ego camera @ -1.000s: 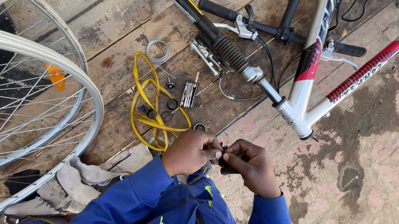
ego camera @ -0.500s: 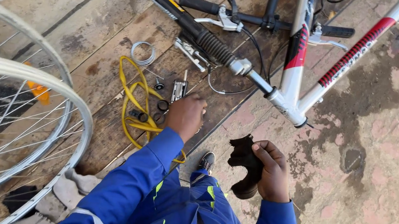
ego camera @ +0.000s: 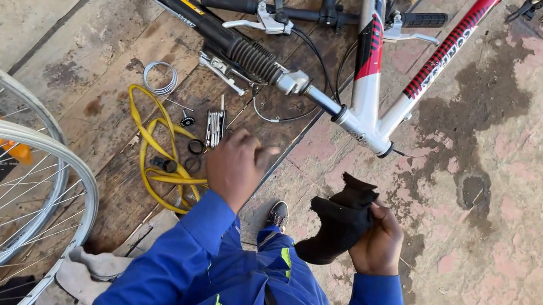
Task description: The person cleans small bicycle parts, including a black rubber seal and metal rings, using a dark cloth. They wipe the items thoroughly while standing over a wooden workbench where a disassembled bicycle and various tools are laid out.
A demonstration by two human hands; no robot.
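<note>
While both blue sleeves fill the bottom of the view, the right hand sits closest, fingers curled around a black rag, which bunches up just left of & above the knuckles. Left hand is stretched fwd, back of hand up, fingers bent downward over the wooden boards; can't tell if the fingertips pinch anything, they're hidden. Just left of those fingers: small black rings & a looped yellow strap. Right beyond the fingertips lies a folding multi-tool. Further left, 2 spoked bike wheels. Farther ahead of both hands: black suspension fork, handlebar w/ brake levers, & a white-and-red bike frame lying on stained pavement.
</note>
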